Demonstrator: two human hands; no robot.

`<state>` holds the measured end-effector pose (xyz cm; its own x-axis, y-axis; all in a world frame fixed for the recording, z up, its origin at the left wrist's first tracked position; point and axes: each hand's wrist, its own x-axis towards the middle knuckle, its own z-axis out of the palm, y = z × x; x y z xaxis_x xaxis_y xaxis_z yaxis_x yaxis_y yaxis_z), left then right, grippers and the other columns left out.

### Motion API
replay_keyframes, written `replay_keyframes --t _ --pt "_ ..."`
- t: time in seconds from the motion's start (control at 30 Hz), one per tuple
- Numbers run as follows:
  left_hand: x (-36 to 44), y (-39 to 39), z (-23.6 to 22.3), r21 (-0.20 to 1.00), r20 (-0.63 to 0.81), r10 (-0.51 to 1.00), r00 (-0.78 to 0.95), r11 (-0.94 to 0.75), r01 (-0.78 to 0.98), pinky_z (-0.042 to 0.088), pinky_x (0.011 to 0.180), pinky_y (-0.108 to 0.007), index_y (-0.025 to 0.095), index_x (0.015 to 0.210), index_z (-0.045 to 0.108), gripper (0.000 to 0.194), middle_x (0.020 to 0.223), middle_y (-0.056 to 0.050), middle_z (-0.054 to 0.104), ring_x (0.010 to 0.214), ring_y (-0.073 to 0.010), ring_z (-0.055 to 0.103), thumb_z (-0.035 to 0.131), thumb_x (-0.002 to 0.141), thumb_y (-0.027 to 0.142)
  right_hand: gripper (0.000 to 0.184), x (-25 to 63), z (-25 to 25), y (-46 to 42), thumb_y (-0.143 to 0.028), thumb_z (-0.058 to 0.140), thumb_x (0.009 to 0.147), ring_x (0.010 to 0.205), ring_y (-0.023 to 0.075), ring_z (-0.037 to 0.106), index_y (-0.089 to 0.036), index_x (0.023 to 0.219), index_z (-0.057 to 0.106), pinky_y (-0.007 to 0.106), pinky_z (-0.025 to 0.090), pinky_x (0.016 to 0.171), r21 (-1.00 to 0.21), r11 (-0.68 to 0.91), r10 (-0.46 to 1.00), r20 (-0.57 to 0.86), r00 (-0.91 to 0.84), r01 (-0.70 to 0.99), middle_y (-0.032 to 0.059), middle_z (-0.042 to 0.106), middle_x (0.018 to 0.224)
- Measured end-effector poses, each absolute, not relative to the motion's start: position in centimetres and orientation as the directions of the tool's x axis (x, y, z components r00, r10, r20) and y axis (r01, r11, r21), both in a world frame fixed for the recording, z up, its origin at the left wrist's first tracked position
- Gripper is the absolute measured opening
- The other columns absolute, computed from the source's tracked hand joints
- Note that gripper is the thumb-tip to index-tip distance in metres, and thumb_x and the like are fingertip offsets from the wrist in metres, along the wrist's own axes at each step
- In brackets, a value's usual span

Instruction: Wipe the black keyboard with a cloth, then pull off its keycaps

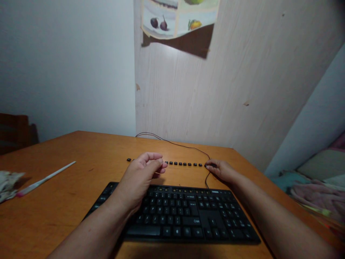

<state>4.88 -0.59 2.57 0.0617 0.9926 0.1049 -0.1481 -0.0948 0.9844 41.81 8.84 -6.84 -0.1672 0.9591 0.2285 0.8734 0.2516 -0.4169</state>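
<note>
A black keyboard (185, 221) lies on the wooden table in front of me, partly covered by my left forearm. Along its top row are small yellowish spots instead of lettered caps. Beyond it, several small black keycaps (184, 164) form a line from left to right. My left hand (144, 167) hovers over the keyboard's far edge, fingers curled and thumb against them; whatever may be inside is hidden. It blocks part of the line. At the line's right end, my right hand (219, 169) pinches a black keycap (206, 165) close to the tabletop.
A black cable (178, 144) runs from the keyboard past my right hand toward the wall. On the left lie a white pointed stick (48, 178) and a crumpled cloth (9, 185). A fruit picture (179, 21) hangs on the wall. Fabric (318, 194) is piled at the right.
</note>
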Motion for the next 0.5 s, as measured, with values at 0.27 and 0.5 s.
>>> replay_keyframes --t 0.27,0.5 --pt "4.76 -0.47 2.47 0.984 0.1 0.994 0.051 -0.091 -0.155 0.048 0.074 -0.028 0.015 0.101 0.063 0.03 0.089 -0.007 0.072 0.076 -0.0146 0.064 0.069 0.078 0.034 0.03 41.36 -6.8 8.77 -0.04 0.057 0.085 0.073 0.0196 0.063 -0.021 0.102 0.072 0.029 0.045 0.065 -0.431 0.229 0.96 0.249 -0.129 0.873 0.0046 0.073 0.087" --pt "4.54 -0.19 2.24 0.982 0.119 0.992 0.041 -0.112 -0.153 0.048 0.073 -0.028 0.015 0.1 0.064 0.031 0.089 -0.007 0.072 0.075 -0.015 0.065 0.07 0.077 0.036 0.031 41.53 -6.83 8.94 -0.042 0.06 0.084 0.087 0.023 0.066 -0.022 0.105 0.072 0.034 0.049 0.079 -0.475 0.229 0.961 0.248 -0.12 0.849 0.0061 0.074 0.097"
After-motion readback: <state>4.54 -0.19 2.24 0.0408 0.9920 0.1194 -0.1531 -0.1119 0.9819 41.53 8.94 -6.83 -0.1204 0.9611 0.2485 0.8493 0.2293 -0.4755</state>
